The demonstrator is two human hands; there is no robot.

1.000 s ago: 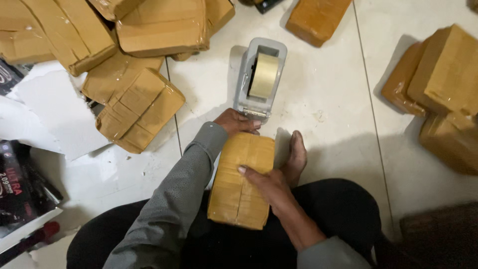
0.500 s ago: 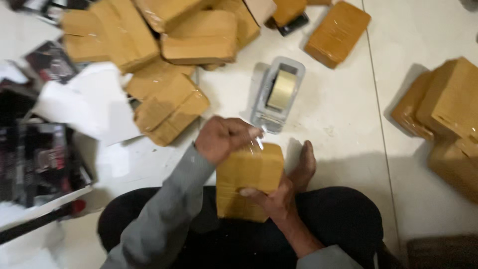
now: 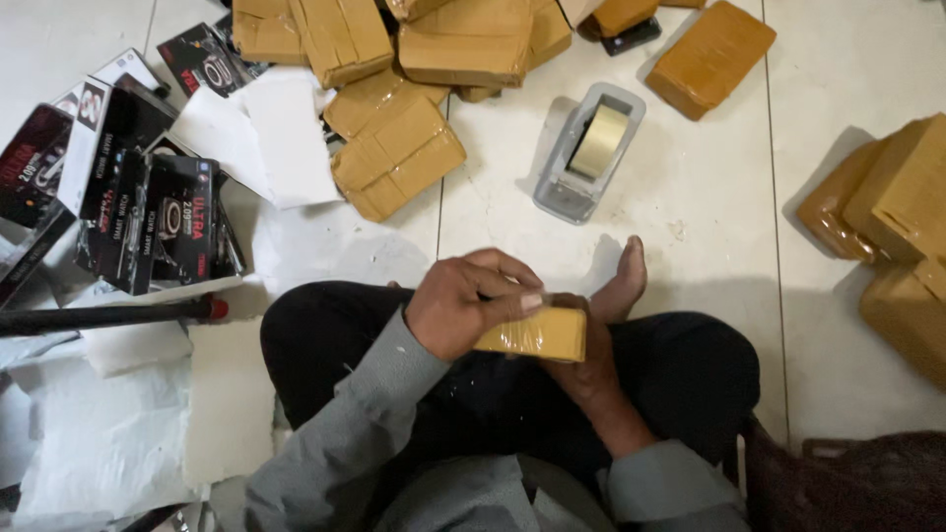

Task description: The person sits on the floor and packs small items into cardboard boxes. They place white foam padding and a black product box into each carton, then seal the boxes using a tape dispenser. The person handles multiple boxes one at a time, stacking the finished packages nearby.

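Note:
A small parcel wrapped in brown tape [image 3: 540,333] is held edge-up over my lap. My left hand [image 3: 465,300] lies over its top and near face, fingers curled, pressing on the wrapping. My right hand [image 3: 583,366] is underneath and behind it, mostly hidden, supporting the parcel. A grey tape dispenser [image 3: 589,150] with a roll of brown tape stands on the white tiled floor just beyond my bare foot [image 3: 623,281].
Several brown wrapped parcels [image 3: 399,158] are piled at the top of the floor, one more [image 3: 711,57] to the upper right, others [image 3: 892,212] at the right edge. Black product boxes [image 3: 158,222] and white paper sheets [image 3: 266,138] lie at the left.
The parcel has been turned from lying flat to standing on edge. My left hand has moved from the dispenser onto the parcel. The view has shifted left.

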